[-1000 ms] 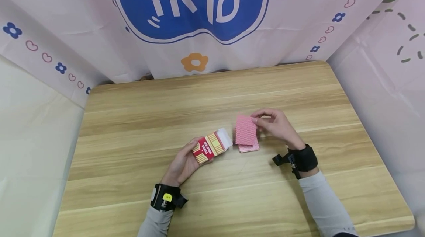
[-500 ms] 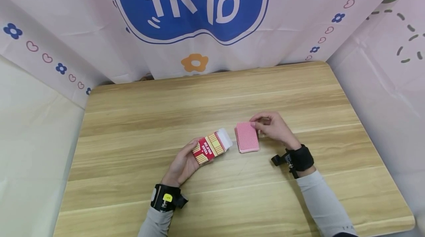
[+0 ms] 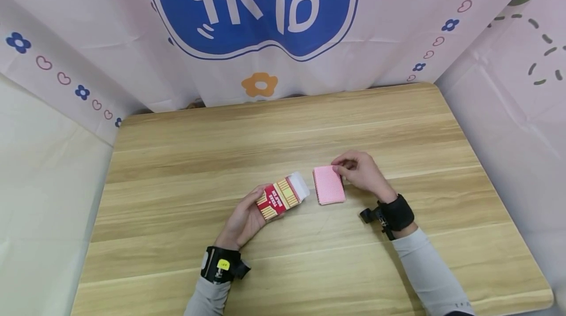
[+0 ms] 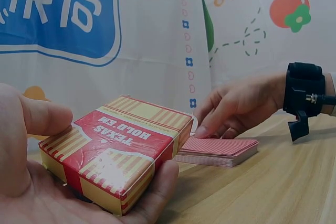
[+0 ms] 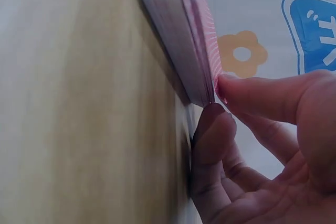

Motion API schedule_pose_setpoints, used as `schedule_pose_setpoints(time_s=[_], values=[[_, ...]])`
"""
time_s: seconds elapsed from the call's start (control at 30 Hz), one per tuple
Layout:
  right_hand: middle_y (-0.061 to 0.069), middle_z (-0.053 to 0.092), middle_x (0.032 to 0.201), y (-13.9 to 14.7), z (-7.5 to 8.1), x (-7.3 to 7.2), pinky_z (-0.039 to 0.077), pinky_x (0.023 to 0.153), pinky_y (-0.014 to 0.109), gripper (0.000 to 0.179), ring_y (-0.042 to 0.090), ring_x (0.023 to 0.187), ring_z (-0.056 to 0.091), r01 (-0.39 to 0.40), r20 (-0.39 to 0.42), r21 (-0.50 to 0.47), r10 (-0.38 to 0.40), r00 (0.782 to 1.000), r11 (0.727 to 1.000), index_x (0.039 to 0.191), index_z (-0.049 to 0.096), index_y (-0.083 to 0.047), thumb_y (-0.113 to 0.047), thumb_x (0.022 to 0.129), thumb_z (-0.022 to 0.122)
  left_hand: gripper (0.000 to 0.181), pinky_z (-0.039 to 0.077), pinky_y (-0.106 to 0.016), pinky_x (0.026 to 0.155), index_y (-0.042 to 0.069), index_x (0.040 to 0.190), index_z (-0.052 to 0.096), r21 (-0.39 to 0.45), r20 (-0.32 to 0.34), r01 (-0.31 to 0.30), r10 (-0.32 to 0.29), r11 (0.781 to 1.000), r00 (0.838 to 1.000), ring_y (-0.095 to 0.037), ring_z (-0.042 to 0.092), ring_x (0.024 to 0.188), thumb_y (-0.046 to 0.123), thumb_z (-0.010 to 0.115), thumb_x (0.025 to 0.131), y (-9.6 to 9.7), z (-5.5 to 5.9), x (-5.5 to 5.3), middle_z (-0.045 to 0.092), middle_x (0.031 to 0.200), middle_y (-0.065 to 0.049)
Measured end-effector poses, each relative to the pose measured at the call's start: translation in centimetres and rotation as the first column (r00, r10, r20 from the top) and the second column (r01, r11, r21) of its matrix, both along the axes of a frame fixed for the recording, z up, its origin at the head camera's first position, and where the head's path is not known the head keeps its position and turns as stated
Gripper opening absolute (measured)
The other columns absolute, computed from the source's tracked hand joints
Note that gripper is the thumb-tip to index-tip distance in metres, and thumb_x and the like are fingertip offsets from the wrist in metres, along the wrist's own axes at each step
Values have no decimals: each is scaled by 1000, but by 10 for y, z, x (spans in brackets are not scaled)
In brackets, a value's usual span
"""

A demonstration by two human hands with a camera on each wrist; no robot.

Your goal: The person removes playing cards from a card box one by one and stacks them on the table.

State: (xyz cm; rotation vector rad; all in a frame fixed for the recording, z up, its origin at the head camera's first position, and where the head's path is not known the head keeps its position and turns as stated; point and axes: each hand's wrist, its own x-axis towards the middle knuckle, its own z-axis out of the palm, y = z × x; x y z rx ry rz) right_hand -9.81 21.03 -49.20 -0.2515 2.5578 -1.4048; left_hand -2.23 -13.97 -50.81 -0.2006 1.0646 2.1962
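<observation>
My left hand (image 3: 244,217) holds a red and yellow card box (image 3: 278,197) marked "Texas Hold'em", thumb on one side and fingers under it. The white flap (image 3: 298,186) at the box's end stands out toward the cards. A deck of playing cards (image 3: 329,186) with pink-red backs lies in a neat stack on the table, just right of the box. At the deck's far right corner, my right hand (image 3: 363,173) pinches the top cards between thumb and fingers. In the right wrist view the thumb (image 5: 262,97) lies on the top card and a fingertip (image 5: 215,121) meets the deck's corner edge.
The wooden table (image 3: 199,149) stretches around both hands. A white printed cloth (image 3: 106,6) hangs behind its back edge, and pale cloth (image 3: 508,109) hangs at the right. Each wrist wears a black camera strap (image 3: 398,212).
The upper cards, shifted away from the rest of the deck one second ago, have come back over it and now line up. My right hand moved slightly nearer with them; the left stayed still.
</observation>
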Motion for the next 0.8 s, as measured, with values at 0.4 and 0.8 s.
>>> schedule_pose_setpoints(time_s=[0.4, 0.8], values=[[12, 76, 100, -1, 0, 1, 56, 70, 25, 13, 19, 82, 69, -11, -1, 46, 11, 1000, 999, 110, 82, -5, -8, 99, 76, 57, 57, -44, 110, 8, 166, 22, -11, 18, -8, 8, 1000, 1000, -23, 60, 135, 34, 37, 117, 0, -1, 0, 35, 164, -16], [12, 75, 103, 0, 1, 1, 56, 72, 27, 14, 20, 84, 68, -10, 21, 62, 9, 1000, 998, 111, 82, -5, -9, 99, 76, 58, 57, -45, 110, 9, 166, 24, -16, 13, -11, 11, 1000, 1000, -24, 60, 135, 35, 39, 117, 0, 0, 0, 37, 163, -16]])
